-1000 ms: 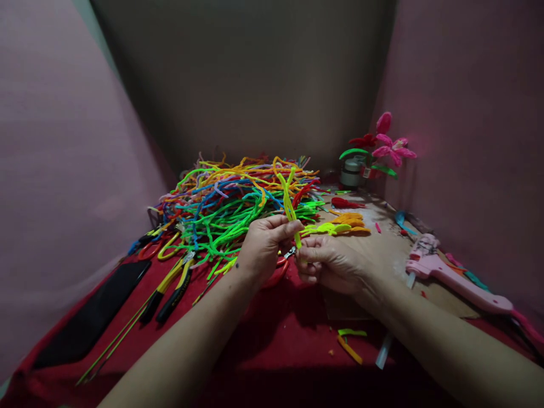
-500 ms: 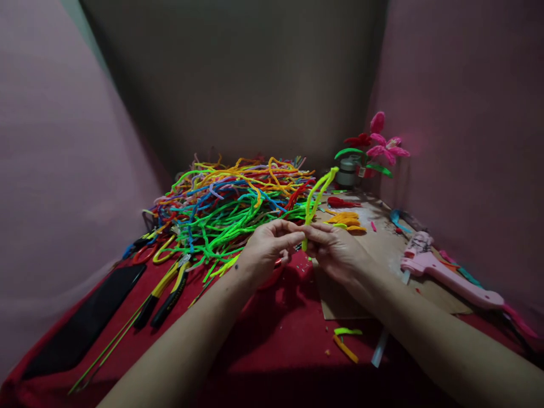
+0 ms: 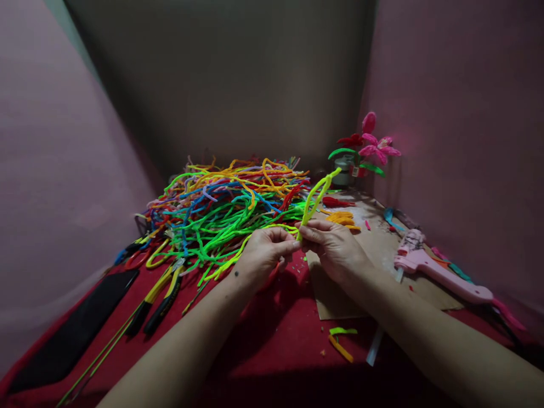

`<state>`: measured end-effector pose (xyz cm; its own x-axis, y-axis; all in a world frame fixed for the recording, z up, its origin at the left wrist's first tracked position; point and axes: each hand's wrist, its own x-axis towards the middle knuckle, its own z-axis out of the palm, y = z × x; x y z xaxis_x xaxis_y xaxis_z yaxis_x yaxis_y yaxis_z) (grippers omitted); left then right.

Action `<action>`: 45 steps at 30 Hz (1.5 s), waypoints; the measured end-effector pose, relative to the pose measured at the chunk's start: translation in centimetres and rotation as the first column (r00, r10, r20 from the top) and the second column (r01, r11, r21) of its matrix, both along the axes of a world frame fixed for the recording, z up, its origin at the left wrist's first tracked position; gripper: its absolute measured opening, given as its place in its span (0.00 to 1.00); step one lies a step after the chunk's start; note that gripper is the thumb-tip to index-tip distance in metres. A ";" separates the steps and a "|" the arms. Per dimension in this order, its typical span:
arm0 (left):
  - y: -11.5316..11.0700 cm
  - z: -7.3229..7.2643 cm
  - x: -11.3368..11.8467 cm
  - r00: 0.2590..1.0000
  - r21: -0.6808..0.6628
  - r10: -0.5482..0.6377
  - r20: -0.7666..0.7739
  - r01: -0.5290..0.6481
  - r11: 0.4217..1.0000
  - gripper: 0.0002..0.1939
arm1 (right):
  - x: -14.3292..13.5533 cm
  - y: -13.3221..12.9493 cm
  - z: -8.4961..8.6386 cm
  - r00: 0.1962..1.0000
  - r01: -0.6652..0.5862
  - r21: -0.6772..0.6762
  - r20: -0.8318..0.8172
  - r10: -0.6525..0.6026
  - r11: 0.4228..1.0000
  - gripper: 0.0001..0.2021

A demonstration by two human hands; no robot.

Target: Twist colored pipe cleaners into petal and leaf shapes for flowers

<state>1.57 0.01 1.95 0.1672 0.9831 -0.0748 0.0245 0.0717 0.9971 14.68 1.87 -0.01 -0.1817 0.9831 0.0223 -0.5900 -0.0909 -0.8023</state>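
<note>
A yellow-green pipe cleaner [image 3: 313, 199], bent into a narrow loop, rises from between my hands at the centre, its tip leaning right. My right hand [image 3: 332, 245] pinches its lower end between thumb and fingers. Close against it, my left hand [image 3: 270, 249] is closed at the base of the loop, thumb and forefinger pressed together at the same pipe cleaner. The fingertips hide part of its lower end. Behind my left hand lies a heap of coloured pipe cleaners [image 3: 221, 221], with green ones in front.
Yellow-black pliers [image 3: 164, 292] and a black flat object [image 3: 72, 334] lie left on the red cloth [image 3: 263, 340]. A pink glue gun [image 3: 446, 275] rests right on cardboard [image 3: 335, 294]. Orange pieces [image 3: 342, 220] lie behind my right hand; pink flowers [image 3: 379, 148] stand at the back.
The loop now leans further right and looks wider, and my fingers have shifted on its lower end. The whole view has moved slightly, with the table's objects appearing further left.
</note>
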 end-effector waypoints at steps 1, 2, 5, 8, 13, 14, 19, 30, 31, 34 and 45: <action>0.0 0.0 0.1 1.000 0.027 -0.001 -0.028 0.002 1.000 0.13 | 0.0 0.0 0.0 1.000 -0.007 -0.008 -0.004 0.007 1.000 0.11; -0.1 -0.1 0.1 0.998 0.059 -0.002 -0.063 0.006 0.998 0.12 | 0.0 0.1 0.0 1.000 -0.015 -0.019 -0.009 0.015 1.000 0.11; -0.1 -0.1 0.3 0.985 0.168 0.031 -0.172 -0.002 0.986 0.10 | 0.0 0.3 -0.2 1.000 -0.029 -0.037 -0.007 0.029 0.999 0.11; 0.0 0.1 0.0 0.978 0.177 0.008 -0.208 0.030 0.984 0.09 | 0.2 0.6 -0.4 0.997 -0.044 0.011 0.069 0.043 0.999 0.09; 0.8 0.3 -1.4 1.000 0.125 0.004 0.012 -0.005 0.992 0.12 | 0.4 0.5 -0.5 0.968 -0.103 0.120 0.240 0.072 0.987 0.09; 0.9 0.2 -1.6 0.998 0.122 0.008 0.054 -0.015 0.992 0.12 | 0.3 0.4 -0.6 0.960 -0.135 0.132 0.263 0.096 0.982 0.09; 1.1 -0.1 -1.6 0.983 0.090 -0.049 0.176 0.034 0.995 0.10 | 0.3 0.2 -0.8 0.931 -0.230 0.174 0.326 0.165 0.957 0.09; 0.8 0.1 -1.6 1.000 0.307 0.009 -0.029 0.000 0.952 0.07 | 0.2 0.1 -0.5 0.956 -0.183 0.160 0.258 0.138 0.970 0.06; 0.7 0.2 -1.6 0.993 0.384 0.037 -0.111 0.009 0.923 0.07 | 0.2 0.2 -0.5 0.956 -0.181 0.165 0.262 0.134 0.969 0.06; 0.7 0.3 -1.9 0.904 0.639 0.166 -0.393 0.139 0.756 0.07 | 0.4 0.4 -0.7 0.947 -0.188 0.183 0.295 0.129 0.965 0.06; -0.4 1.8 -2.6 0.308 0.587 0.626 -0.716 0.751 0.302 0.09 | 0.8 0.4 0.3 0.882 -0.318 0.226 0.427 0.200 0.921 0.07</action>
